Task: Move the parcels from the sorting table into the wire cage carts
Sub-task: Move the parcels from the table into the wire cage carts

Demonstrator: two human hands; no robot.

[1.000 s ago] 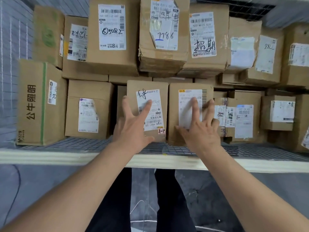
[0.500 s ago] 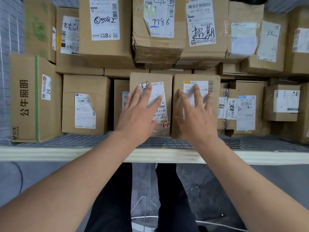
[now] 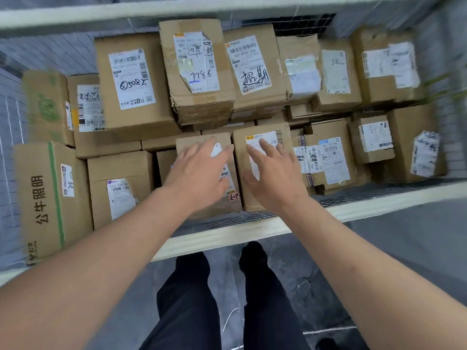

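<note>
- Left hand (image 3: 199, 173) is lying flat, fingers straight, on left parcel (image 3: 217, 208); gripping nothing.
- Right hand (image 3: 273, 175) is lying flat, fingers spread, on right parcel (image 3: 242, 160); gripping nothing.
- Both parcels are sitting side by side, touching, at the cart (image 3: 227, 234) front edge, long axes running away from the person, each directly under its own hand.
- Taller boxes (image 3: 202, 72) behind are blocking further push; more cartons are crowding both sides.

A single head-worn wide-angle view looks steeply down, close over the wire cage cart (image 3: 227, 231), its boxes filling the frame's upper half.
</note>
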